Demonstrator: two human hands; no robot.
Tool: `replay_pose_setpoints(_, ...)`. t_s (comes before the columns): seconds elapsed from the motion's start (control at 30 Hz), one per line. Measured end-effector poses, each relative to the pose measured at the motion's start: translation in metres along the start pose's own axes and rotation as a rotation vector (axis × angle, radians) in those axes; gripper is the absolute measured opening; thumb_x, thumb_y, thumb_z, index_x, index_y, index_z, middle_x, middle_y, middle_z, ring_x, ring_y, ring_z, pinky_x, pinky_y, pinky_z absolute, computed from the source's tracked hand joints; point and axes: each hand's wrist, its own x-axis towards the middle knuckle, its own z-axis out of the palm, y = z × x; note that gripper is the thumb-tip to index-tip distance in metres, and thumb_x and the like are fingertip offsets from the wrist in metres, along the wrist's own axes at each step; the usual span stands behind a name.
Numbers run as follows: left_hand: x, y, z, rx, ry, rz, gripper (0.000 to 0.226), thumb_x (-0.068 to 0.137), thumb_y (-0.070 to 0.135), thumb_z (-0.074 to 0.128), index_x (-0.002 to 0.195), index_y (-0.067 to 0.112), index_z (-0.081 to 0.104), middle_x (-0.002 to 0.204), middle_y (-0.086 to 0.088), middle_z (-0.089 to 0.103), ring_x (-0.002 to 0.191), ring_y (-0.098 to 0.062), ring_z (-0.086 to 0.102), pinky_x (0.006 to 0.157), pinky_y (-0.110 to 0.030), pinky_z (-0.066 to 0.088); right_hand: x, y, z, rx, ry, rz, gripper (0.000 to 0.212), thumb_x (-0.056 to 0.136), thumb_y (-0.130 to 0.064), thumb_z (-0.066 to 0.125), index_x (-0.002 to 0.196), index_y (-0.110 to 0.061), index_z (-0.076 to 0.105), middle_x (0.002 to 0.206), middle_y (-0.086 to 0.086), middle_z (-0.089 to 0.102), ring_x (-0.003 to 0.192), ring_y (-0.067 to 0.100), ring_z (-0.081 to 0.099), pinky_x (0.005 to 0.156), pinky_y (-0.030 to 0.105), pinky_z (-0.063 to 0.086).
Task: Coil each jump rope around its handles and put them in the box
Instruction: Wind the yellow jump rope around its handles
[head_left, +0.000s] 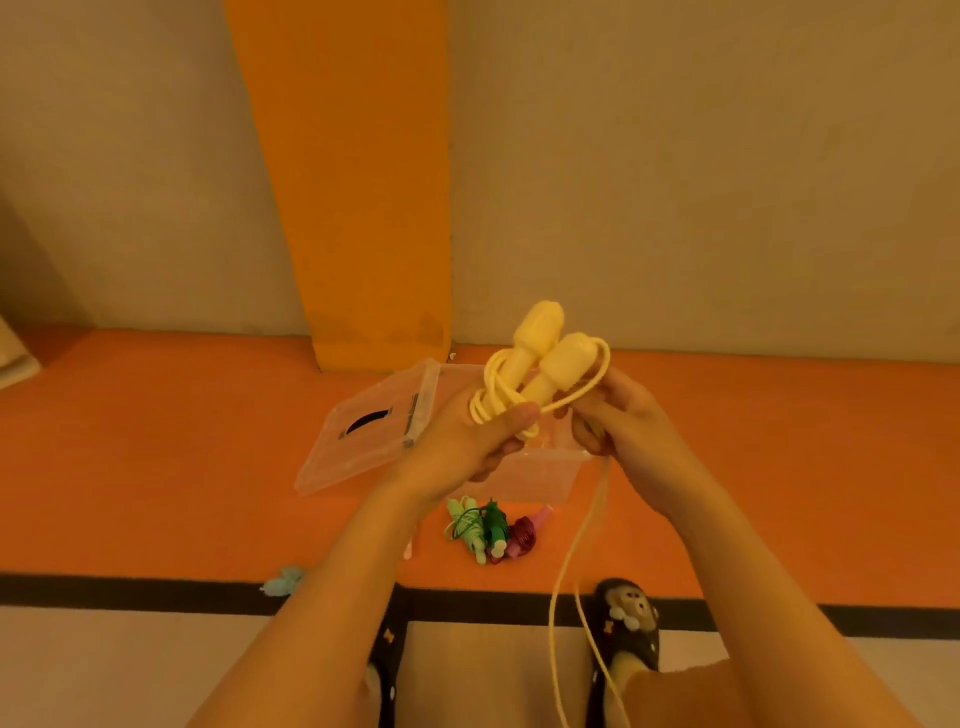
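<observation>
My left hand grips the two yellow handles of a yellow jump rope, held together and pointing up, with a few turns of cord around them. My right hand pinches the yellow cord, looped over the handles; the rest hangs down in a long loop past my feet. A clear plastic box stands on the orange floor behind my hands, its lid lying open to the left. In front of the box lie coiled ropes: a light green one, a dark green one and a pink-and-red one.
A pale blue object lies at the black floor stripe on the left. My feet in dark slippers stand on the pale floor. An orange pillar and a beige wall rise behind the box.
</observation>
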Motion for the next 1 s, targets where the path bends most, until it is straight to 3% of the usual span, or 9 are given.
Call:
replay_pose_setpoints(0.13, 0.008, -0.004, 0.001, -0.030, 0.083, 0.091, 0.015, 0.096, 0.021, 0.054, 0.110, 0.021, 0.048, 0.059, 0.006, 0.052, 0.038, -0.003, 0.032, 0.038, -0.020, 0.020, 0.016, 0.011, 0.006, -0.009, -0.042, -0.012, 0.009, 0.092, -0.009, 0.053, 0.092, -0.005, 0.060, 0.072, 0.006, 0.058, 0.045, 0.010, 0.037, 0.044, 0.019, 0.029)
replay_pose_setpoints(0.3, 0.023, -0.011, 0.002, -0.149, 0.195, 0.139, 0.023, 0.089, 0.035, 0.058, 0.102, 0.020, 0.047, 0.061, 0.001, 0.052, 0.037, -0.008, 0.028, 0.038, -0.019, 0.019, 0.018, 0.008, 0.007, -0.062, -0.059, 0.070, 0.013, 0.092, -0.001, 0.054, 0.101, -0.008, 0.059, 0.069, 0.008, 0.060, 0.044, 0.011, 0.041, 0.042, 0.018, 0.031)
replay_pose_setpoints(0.4, 0.033, -0.013, -0.004, -0.169, 0.348, 0.085, 0.012, 0.096, 0.023, 0.055, 0.098, 0.018, 0.045, 0.060, 0.002, 0.051, 0.035, -0.007, 0.030, 0.036, -0.017, 0.021, 0.013, 0.017, 0.000, -0.374, -0.047, 0.137, 0.017, 0.088, -0.005, 0.064, 0.103, -0.012, 0.061, 0.067, 0.004, 0.059, 0.045, 0.003, 0.046, 0.044, 0.016, 0.036)
replay_pose_setpoints(0.47, 0.038, -0.018, -0.016, 0.004, 0.416, 0.057, 0.016, 0.094, 0.024, 0.061, 0.102, 0.021, 0.046, 0.068, 0.002, 0.055, 0.039, -0.005, 0.039, 0.037, -0.019, 0.029, 0.015, 0.020, -0.009, -0.619, 0.005, 0.078, 0.007, 0.087, -0.012, 0.066, 0.092, -0.017, 0.065, 0.069, -0.001, 0.061, 0.051, -0.001, 0.050, 0.049, 0.013, 0.035)
replay_pose_setpoints(0.57, 0.035, -0.023, -0.027, 0.412, 0.310, 0.018, 0.038, 0.083, 0.032, 0.073, 0.111, 0.021, 0.049, 0.099, 0.006, 0.062, 0.080, -0.011, 0.061, 0.065, -0.025, 0.044, 0.018, 0.018, -0.014, -0.826, 0.041, -0.073, 0.003, 0.087, -0.016, 0.067, 0.089, -0.018, 0.068, 0.072, -0.007, 0.056, 0.060, 0.000, 0.049, 0.054, 0.013, 0.034)
replay_pose_setpoints(0.63, 0.030, -0.022, -0.023, 0.684, 0.181, -0.086, 0.050, 0.082, 0.035, 0.074, 0.121, 0.020, 0.048, 0.123, 0.011, 0.057, 0.107, -0.010, 0.056, 0.085, -0.028, 0.045, 0.022, 0.018, -0.009, -0.842, -0.007, -0.198, 0.005, 0.085, -0.012, 0.069, 0.089, -0.011, 0.070, 0.073, -0.015, 0.053, 0.066, -0.003, 0.049, 0.060, 0.010, 0.034)
replay_pose_setpoints(0.77, 0.024, -0.022, -0.007, 0.901, 0.001, -0.150, 0.041, 0.077, 0.044, 0.076, 0.104, 0.031, 0.047, 0.084, 0.016, 0.057, 0.073, -0.001, 0.053, 0.059, -0.024, 0.039, 0.028, 0.023, 0.003, -0.804, -0.109, -0.287, 0.006, 0.082, -0.009, 0.070, 0.087, -0.011, 0.072, 0.079, -0.015, 0.052, 0.075, -0.008, 0.048, 0.068, 0.008, 0.034)
replay_pose_setpoints(0.9, 0.019, -0.023, -0.001, 0.872, 0.041, -0.093, 0.040, 0.080, 0.059, 0.065, 0.108, 0.033, 0.056, 0.089, 0.013, 0.064, 0.080, -0.005, 0.059, 0.068, -0.031, 0.048, 0.029, 0.021, -0.001, -0.753, -0.097, -0.331, 0.008, 0.078, -0.017, 0.071, 0.084, -0.013, 0.074, 0.077, -0.018, 0.056, 0.080, -0.007, 0.050, 0.074, 0.007, 0.033)
replay_pose_setpoints(1.0, 0.017, -0.027, 0.004, 0.918, 0.074, -0.067, 0.031, 0.084, 0.059, 0.060, 0.099, 0.032, 0.058, 0.081, 0.010, 0.065, 0.074, -0.008, 0.060, 0.063, -0.031, 0.046, 0.028, 0.021, -0.001, -0.749, -0.130, -0.323, 0.010, 0.075, -0.021, 0.072, 0.082, -0.014, 0.075, 0.076, -0.019, 0.058, 0.083, -0.009, 0.050, 0.078, 0.006, 0.032)
